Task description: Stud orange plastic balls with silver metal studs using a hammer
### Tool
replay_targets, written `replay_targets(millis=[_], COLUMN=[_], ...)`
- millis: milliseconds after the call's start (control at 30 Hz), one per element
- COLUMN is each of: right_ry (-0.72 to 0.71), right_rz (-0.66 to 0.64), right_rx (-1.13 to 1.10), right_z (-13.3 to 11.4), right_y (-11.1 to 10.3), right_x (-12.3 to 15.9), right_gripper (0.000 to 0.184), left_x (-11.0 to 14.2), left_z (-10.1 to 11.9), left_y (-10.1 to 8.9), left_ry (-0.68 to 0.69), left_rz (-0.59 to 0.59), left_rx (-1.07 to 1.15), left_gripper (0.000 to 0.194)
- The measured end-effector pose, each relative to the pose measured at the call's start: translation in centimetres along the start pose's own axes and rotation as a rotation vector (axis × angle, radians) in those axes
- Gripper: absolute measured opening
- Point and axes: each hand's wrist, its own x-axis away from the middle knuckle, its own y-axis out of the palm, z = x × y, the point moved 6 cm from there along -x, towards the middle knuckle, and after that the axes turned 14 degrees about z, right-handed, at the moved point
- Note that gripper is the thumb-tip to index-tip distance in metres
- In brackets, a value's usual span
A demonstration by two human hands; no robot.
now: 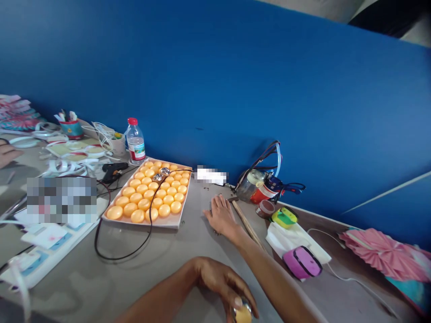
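My left hand (220, 280) is at the bottom of the head view, its fingers curled round a small ball (244, 314), part shiny silver and part orange-yellow. The frame's lower edge cuts off some of that ball. Farther forward, my right hand (221, 216) lies palm down on the grey table, fingers stretched out and holding nothing visible. Just right of it rests a hammer (248, 225) with a wooden handle; its dark head is close to my fingertips. A shallow tray (173, 220) of orange-yellow balls, with two silver ones (161, 174) among them, stands to the left.
A black cable (141, 245) loops over the tray. Behind it stands a bottle (136, 146), with a glue gun (113, 172) nearby. A power strip (63, 246) lies left. At right are a jar (253, 184), a purple case (302, 262) and pink pleated paper (387, 251). Another person's hand (8, 154) shows far left.
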Motion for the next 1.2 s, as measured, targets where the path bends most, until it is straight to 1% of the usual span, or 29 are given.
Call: replay_targets(millis=[100, 200, 267, 333, 400, 500, 567, 633, 733, 800, 867, 933, 1000, 1100, 1200], right_ry=[0.010, 0.012, -0.007, -0.018, -0.035, -0.055, -0.016, 0.062, 0.142, 0.153, 0.148, 0.144, 0.159, 0.187, 0.147], right_rz=[-0.024, -0.024, 0.001, 0.015, 0.023, 0.078, 0.135, 0.169, 0.137, 0.105, 0.094, 0.092, 0.099, 0.174, 0.270], right_rx=[-0.039, -0.038, -0.025, -0.018, -0.034, -0.084, -0.098, -0.097, -0.086, -0.080, -0.082, -0.090, -0.097, -0.114, -0.163], right_z=[0.0, 0.0, 0.1, 0.3, 0.6, 1.5, 2.5, 3.6, 4.2, 3.6, 2.6, 1.4, 0.8, 0.8, 1.5], right_y=[0.0, 0.3, 0.4, 0.3, 0.0, -0.7, -1.0, -0.8, 0.2, 0.9, 1.3, 1.6, 1.9, 1.9, 1.6], right_x=[-1.5, -1.5, -0.5, 1.0, 2.6, 4.7, 5.9, 6.9, 7.7, 7.5, 6.6, 5.3, 4.2, 3.1, 2.6], right_gripper=[0.061, 0.056, 0.054, 0.053, 0.052, 0.051, 0.055, 0.059, 0.070, 0.077, 0.081, 0.083, 0.081, 0.073, 0.065], left_x=[0.4, 0.7, 0.8, 0.7, 0.5, 0.4, 0.4, 0.5, 0.6, 0.7, 0.7, 0.8, 0.8, 0.8, 0.8], left_z=[0.4, 0.9, 1.2, 1.3, 1.2, 1.1, 1.2, 1.3, 1.6, 1.8, 2.0, 2.0, 2.0, 2.0, 2.2], left_y=[-0.2, -0.5, -0.5, -0.4, -0.4, -0.4, -0.4, -0.4, -0.4, -0.4, -0.4, -0.3, -0.3, -0.3, -0.4], left_ry=[0.018, 0.049, 0.057, 0.060, 0.063, 0.063, 0.065, 0.069, 0.081, 0.091, 0.097, 0.099, 0.098, 0.106, 0.114], left_rz=[0.058, 0.129, 0.141, 0.128, 0.114, 0.113, 0.124, 0.140, 0.175, 0.187, 0.193, 0.196, 0.198, 0.195, 0.209], left_rx=[-0.001, -0.007, -0.007, -0.004, 0.015, 0.055, 0.077, 0.083, 0.056, 0.027, 0.019, 0.040, 0.061, 0.077, 0.109], left_gripper=[0.057, 0.056, 0.055, 0.054, 0.053, 0.053, 0.053, 0.055, 0.056, 0.057, 0.056, 0.056, 0.055, 0.054, 0.053])
